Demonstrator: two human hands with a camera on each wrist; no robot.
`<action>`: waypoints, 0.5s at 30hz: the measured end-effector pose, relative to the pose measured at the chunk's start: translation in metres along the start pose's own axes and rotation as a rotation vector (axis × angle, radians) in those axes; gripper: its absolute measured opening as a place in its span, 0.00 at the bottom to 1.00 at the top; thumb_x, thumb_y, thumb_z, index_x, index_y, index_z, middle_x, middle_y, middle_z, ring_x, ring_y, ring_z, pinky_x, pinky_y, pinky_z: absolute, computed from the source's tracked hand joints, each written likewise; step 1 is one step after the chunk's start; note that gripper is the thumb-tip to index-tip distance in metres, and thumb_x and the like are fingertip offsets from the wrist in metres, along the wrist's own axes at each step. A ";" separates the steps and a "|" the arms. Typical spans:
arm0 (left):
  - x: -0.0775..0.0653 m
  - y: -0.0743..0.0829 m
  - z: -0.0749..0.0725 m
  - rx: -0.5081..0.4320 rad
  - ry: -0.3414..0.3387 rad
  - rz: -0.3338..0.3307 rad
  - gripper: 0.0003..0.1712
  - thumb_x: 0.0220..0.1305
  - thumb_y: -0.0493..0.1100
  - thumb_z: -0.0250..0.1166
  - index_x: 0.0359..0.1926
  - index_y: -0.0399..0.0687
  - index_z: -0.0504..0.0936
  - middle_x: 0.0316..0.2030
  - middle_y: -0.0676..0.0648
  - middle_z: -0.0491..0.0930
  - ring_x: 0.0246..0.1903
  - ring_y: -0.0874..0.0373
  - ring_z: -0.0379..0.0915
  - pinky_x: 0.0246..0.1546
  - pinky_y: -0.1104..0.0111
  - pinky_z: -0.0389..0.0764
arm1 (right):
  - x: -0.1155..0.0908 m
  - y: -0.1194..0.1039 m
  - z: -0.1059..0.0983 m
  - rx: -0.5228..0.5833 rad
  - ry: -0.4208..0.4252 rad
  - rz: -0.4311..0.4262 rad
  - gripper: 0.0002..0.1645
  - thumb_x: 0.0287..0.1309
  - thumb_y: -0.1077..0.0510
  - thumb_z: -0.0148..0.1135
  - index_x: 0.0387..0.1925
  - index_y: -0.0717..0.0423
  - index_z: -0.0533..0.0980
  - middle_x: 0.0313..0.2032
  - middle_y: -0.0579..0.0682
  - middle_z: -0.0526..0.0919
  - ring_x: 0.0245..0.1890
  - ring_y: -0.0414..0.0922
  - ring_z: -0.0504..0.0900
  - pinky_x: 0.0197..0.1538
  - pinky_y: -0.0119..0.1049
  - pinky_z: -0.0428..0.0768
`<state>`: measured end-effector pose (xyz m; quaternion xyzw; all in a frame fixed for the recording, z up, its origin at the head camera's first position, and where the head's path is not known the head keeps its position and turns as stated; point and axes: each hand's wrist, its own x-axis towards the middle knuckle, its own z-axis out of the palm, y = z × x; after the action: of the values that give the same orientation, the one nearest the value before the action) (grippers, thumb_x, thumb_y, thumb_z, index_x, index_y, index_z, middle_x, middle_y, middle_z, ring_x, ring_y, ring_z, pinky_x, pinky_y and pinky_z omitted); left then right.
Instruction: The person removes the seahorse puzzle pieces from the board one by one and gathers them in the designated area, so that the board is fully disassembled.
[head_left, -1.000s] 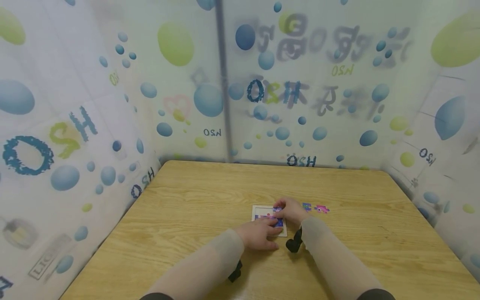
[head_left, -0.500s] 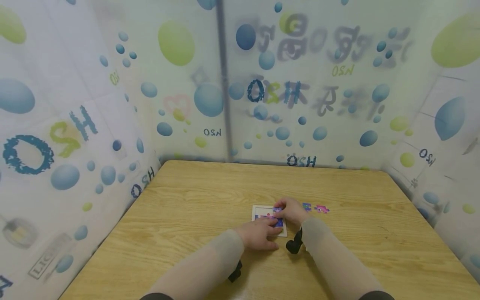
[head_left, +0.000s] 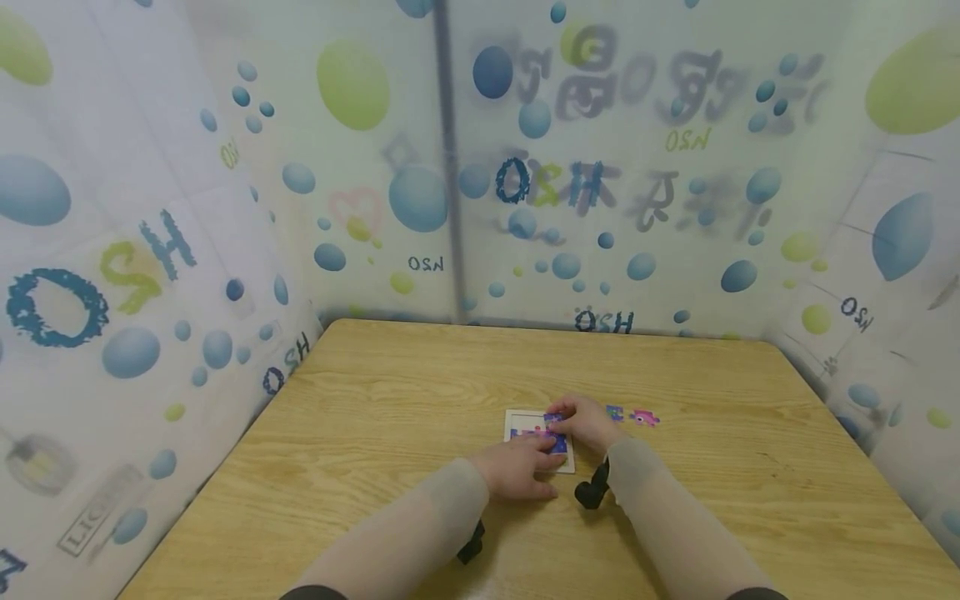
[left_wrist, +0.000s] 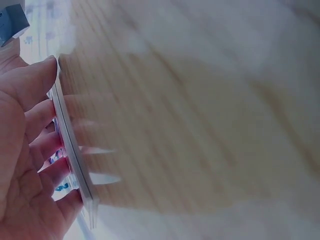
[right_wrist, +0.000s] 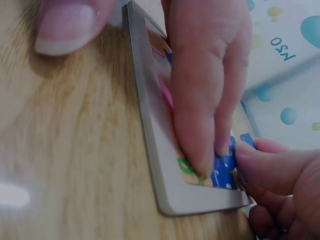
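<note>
A small jigsaw puzzle in a white frame tray (head_left: 512, 419) lies on the table. My left hand (head_left: 516, 468) rests across it with fingers extended. In the right wrist view, the left fingertips (right_wrist: 197, 145) press on the printed pieces, while its thumb (right_wrist: 67, 25) lies on the wood outside the frame. My right hand (head_left: 588, 423) is at the tray's right side, pinching a blue puzzle piece (right_wrist: 247, 139) between thumb and finger; the fingers partly hide it. In the left wrist view, the left hand (left_wrist: 25, 150) lies along the tray's edge.
Two loose puzzle pieces lie right of the tray: a blue-green one (head_left: 614, 412) and a pink one with an eye (head_left: 644, 418). The wooden table (head_left: 360, 433) meets patterned curtain walls (head_left: 375, 208) at the back and both sides.
Both hands stay almost in place. The head view shifts very slightly, and the right hand's fingers and the piece show only a tiny movement over the tray.
</note>
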<state>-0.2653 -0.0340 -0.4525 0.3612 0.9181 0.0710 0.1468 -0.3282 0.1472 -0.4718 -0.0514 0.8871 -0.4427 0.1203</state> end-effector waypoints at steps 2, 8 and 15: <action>0.000 0.000 0.000 0.001 -0.003 -0.003 0.34 0.65 0.62 0.59 0.70 0.64 0.66 0.72 0.51 0.55 0.71 0.51 0.49 0.69 0.60 0.55 | 0.000 0.001 -0.001 -0.010 0.002 0.000 0.11 0.57 0.60 0.66 0.43 0.51 0.82 0.42 0.52 0.80 0.44 0.51 0.75 0.55 0.51 0.72; 0.000 0.000 -0.001 -0.002 -0.002 -0.003 0.34 0.65 0.62 0.59 0.70 0.63 0.66 0.72 0.51 0.56 0.71 0.50 0.49 0.69 0.59 0.56 | -0.001 0.002 -0.003 -0.013 -0.008 0.007 0.13 0.59 0.60 0.65 0.47 0.49 0.82 0.46 0.52 0.79 0.47 0.51 0.75 0.56 0.52 0.71; 0.000 0.000 0.000 -0.013 0.001 0.001 0.34 0.65 0.62 0.59 0.70 0.63 0.66 0.72 0.51 0.55 0.71 0.50 0.49 0.69 0.60 0.55 | -0.003 0.002 -0.005 -0.034 -0.029 -0.044 0.14 0.59 0.61 0.65 0.47 0.50 0.82 0.44 0.52 0.79 0.45 0.50 0.75 0.53 0.50 0.72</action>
<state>-0.2651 -0.0339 -0.4529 0.3607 0.9175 0.0775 0.1485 -0.3268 0.1528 -0.4703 -0.0796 0.8911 -0.4295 0.1226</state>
